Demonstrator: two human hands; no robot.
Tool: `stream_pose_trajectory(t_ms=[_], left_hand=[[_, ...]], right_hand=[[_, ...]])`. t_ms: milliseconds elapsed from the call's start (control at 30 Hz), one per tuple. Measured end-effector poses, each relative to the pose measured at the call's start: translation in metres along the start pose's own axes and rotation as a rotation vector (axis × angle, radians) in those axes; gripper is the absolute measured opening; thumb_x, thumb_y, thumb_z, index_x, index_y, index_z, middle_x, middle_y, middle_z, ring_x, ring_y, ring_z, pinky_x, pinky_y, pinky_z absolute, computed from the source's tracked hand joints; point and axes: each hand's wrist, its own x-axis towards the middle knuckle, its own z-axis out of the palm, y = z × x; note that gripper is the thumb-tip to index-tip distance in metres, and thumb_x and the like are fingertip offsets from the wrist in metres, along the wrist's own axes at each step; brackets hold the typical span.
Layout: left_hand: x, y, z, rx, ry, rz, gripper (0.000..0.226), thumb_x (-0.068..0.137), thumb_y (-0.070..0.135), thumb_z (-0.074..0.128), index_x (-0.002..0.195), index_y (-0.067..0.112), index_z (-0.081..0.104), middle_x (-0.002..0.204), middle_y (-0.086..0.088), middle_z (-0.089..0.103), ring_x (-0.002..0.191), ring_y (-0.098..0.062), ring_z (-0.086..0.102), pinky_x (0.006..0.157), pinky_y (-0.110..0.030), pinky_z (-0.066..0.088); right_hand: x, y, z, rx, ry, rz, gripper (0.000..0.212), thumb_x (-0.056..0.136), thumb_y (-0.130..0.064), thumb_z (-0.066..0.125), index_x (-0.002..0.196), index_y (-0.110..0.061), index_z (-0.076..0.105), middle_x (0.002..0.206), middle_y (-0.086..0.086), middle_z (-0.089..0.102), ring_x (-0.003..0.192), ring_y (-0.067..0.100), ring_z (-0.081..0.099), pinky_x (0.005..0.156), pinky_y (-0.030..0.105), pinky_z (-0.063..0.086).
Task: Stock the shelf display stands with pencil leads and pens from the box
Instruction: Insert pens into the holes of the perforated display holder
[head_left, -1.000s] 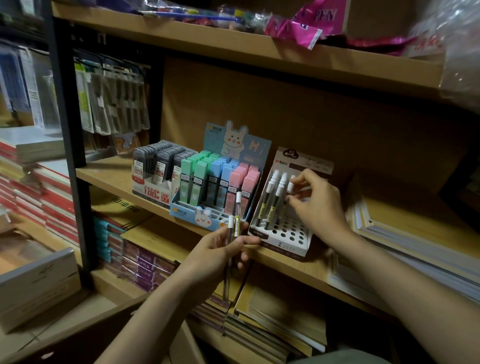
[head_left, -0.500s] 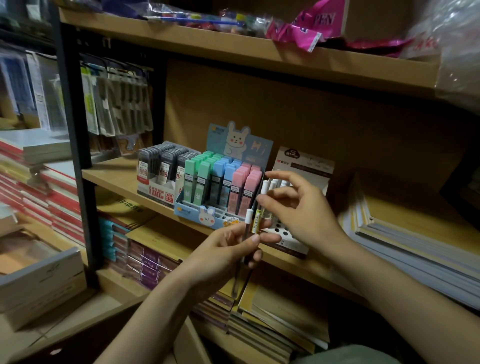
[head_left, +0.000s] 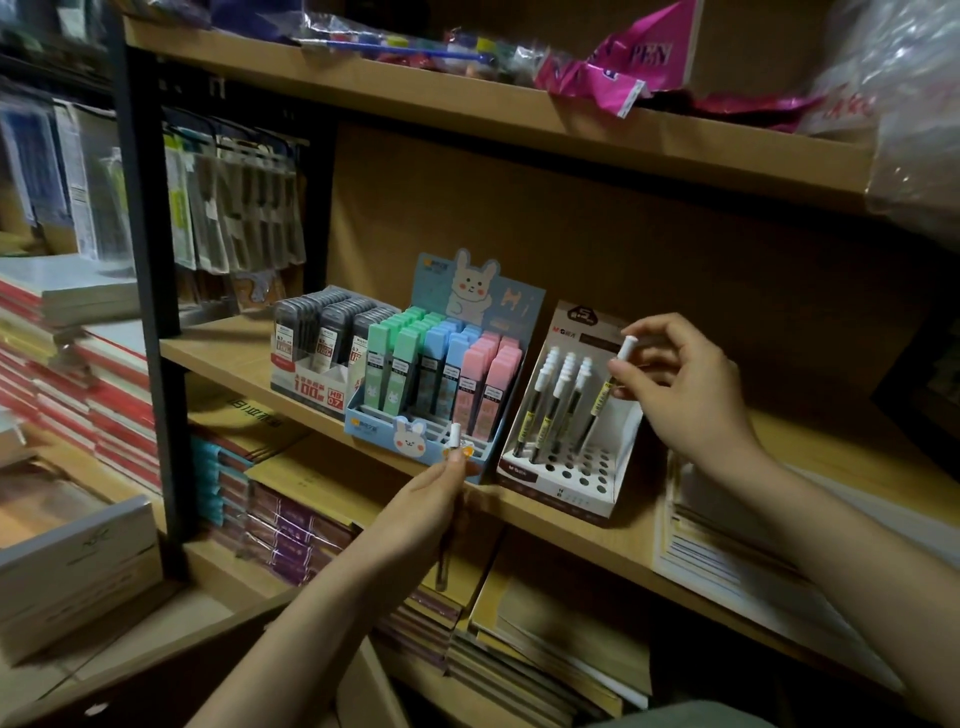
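The right hand (head_left: 685, 384) pinches a white-capped pen (head_left: 613, 382) above the white perforated cardboard stand (head_left: 566, 467); missing a hole topples neighbours. The left hand (head_left: 426, 499) grips another.

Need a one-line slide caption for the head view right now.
Right hand lowers a white-capped pen into the perforated pen stand while the left hand holds another pen.

Three display stands (head_left: 566, 467) on shelf; two hands (head_left: 685, 384), one pen (head_left: 615, 382) in each; pens standing in holes too clustered to count.
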Motion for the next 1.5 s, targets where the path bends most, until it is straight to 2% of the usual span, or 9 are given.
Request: stream_pose_trajectory(t_ms=[133,333,533,633,767,900,1100,1400,1500], left_hand=[[0.001,-0.003,0.003,0.059,-0.009,0.032,0.027,0.103,0.02,0.038,0.118,0.015,0.06,0.081,-0.002,0.052,0.068,-0.011,0.046,0.063,-0.023,0.037],[-0.003,-0.001,-0.003,0.057,-0.098,0.145,0.022,0.1,0.02,0.045,0.115,0.019,0.061,0.067,0.004,0.051,0.054,-0.007,0.042,0.05,-0.02,0.032],[-0.001,0.001,0.003,-0.086,-0.054,0.017,0.025,0.098,0.014,0.046,0.12,0.016,0.059,0.084,-0.001,0.063,0.071,-0.01,0.053,0.068,-0.023,0.039],[-0.003,0.002,0.004,-0.09,-0.074,0.024,0.026,0.097,0.008,0.046,0.116,0.017,0.061,0.085,0.003,0.068,0.075,-0.008,0.06,0.069,-0.021,0.047],[-0.003,0.001,0.002,-0.138,-0.08,0.087,0.034,0.091,0.001,0.053,0.123,0.014,0.056,0.088,-0.007,0.064,0.082,-0.019,0.063,0.087,-0.037,0.051],[-0.003,0.003,0.002,-0.165,-0.089,0.121,0.04,0.08,0.0,0.063,0.119,0.009,0.058,0.094,-0.015,0.059,0.087,-0.026,0.068,0.081,-0.037,0.059],[-0.005,0.0,0.001,0.019,0.004,0.152,0.027,0.08,0.007,0.068,0.107,0.009,0.067,0.106,-0.02,0.068,0.101,-0.033,0.067,0.098,-0.056,0.048],[-0.011,0.004,0.004,0.085,0.034,0.213,0.023,0.083,0.005,0.067,0.104,0.012,0.071,0.1,-0.01,0.072,0.094,-0.02,0.071,0.086,-0.038,0.055],[-0.011,0.004,0.005,0.063,0.012,0.232,0.022,0.083,0.005,0.066,0.104,0.01,0.07,0.099,-0.011,0.072,0.091,-0.018,0.071,0.073,-0.025,0.057]], right_hand=[[0.0,0.009,0.011,0.043,0.022,0.022,0.028,0.085,-0.008,0.071,0.106,-0.024,0.059,0.091,-0.008,0.065,0.077,0.007,0.071,0.067,0.023,0.06],[0.001,0.016,0.022,0.029,0.029,-0.02,0.029,0.086,-0.008,0.071,0.104,-0.026,0.06,0.091,-0.011,0.065,0.08,-0.004,0.067,0.066,0.016,0.058],[0.005,0.02,0.025,-0.079,0.028,-0.097,0.028,0.086,-0.007,0.072,0.104,-0.026,0.06,0.103,0.0,0.063,0.084,0.009,0.068,0.064,0.013,0.055],[0.002,0.021,0.025,-0.112,0.001,-0.114,0.029,0.085,-0.01,0.072,0.102,-0.029,0.06,0.098,-0.007,0.063,0.084,0.001,0.066,0.067,0.009,0.053],[-0.004,0.024,0.029,-0.19,-0.022,-0.14,0.026,0.084,-0.013,0.074,0.101,-0.028,0.063,0.094,-0.011,0.065,0.081,-0.008,0.061,0.067,0.001,0.046],[-0.004,0.025,0.033,-0.231,0.025,-0.164,0.022,0.083,-0.011,0.075,0.1,-0.021,0.066,0.093,-0.004,0.066,0.083,-0.004,0.06,0.069,0.0,0.044],[-0.007,0.025,0.035,-0.207,-0.004,-0.13,0.022,0.083,-0.01,0.074,0.1,-0.023,0.066,0.092,-0.009,0.065,0.082,-0.002,0.062,0.067,0.003,0.047],[-0.034,0.012,0.031,-0.106,0.031,-0.107,0.035,0.09,-0.019,0.066,0.121,-0.035,0.058,0.099,-0.015,0.056,0.082,0.001,0.061,0.063,0.009,0.05],[-0.047,-0.003,0.038,0.046,-0.166,-0.101,0.031,0.091,-0.022,0.065,0.12,-0.035,0.06,0.095,-0.013,0.064,0.089,-0.003,0.064,0.07,0.011,0.053]])
